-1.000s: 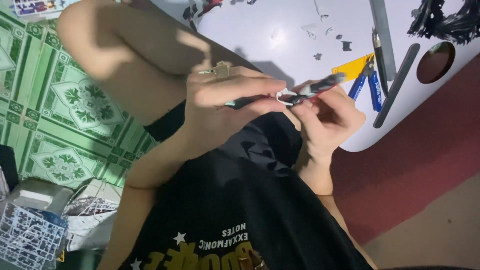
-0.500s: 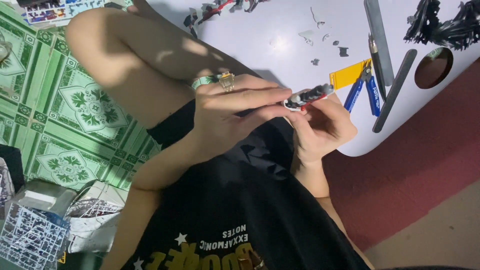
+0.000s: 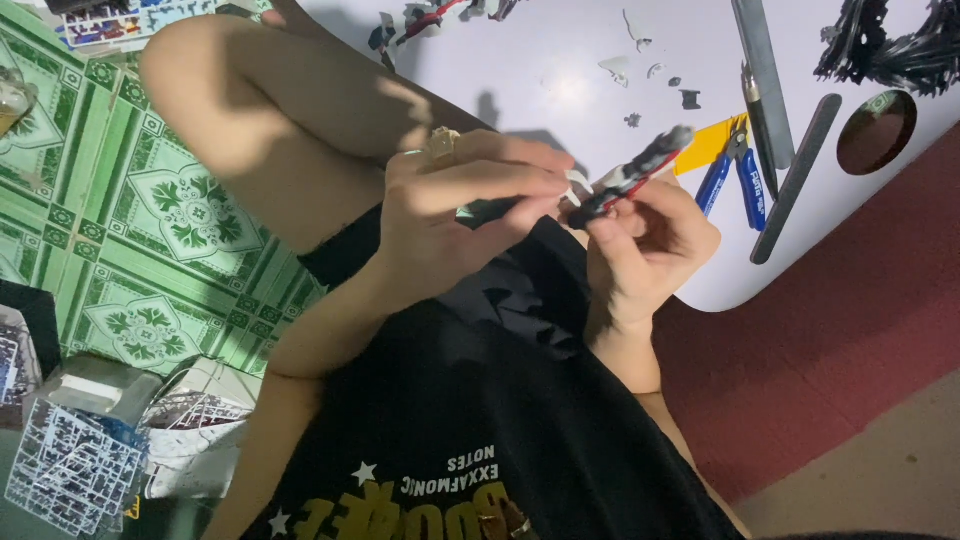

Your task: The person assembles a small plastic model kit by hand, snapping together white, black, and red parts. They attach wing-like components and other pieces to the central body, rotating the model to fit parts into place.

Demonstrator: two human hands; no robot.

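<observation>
We see a small black, white and red model part (image 3: 636,174) held in the air above the edge of the white table (image 3: 560,80), just over the person's lap. The right hand (image 3: 650,240) grips its lower end between thumb and fingers. The left hand (image 3: 465,210) is closed around a thin dark tool (image 3: 490,210) whose tip reaches a white bit (image 3: 578,185) at the part's near end; the two hands meet there, nearly touching. A ring (image 3: 440,145) sits on a left finger.

Beyond the hands, on the table, lie blue-handled nippers (image 3: 735,175) with a yellow piece (image 3: 705,145) beside them, a long grey file (image 3: 765,70), a dark flat stick (image 3: 795,180) and scattered small plastic scraps (image 3: 640,70). Black plastic frames (image 3: 890,45) are piled in the far corner. A bare knee (image 3: 200,90) rises over the green patterned floor (image 3: 130,230), where bagged white part frames (image 3: 70,460) rest.
</observation>
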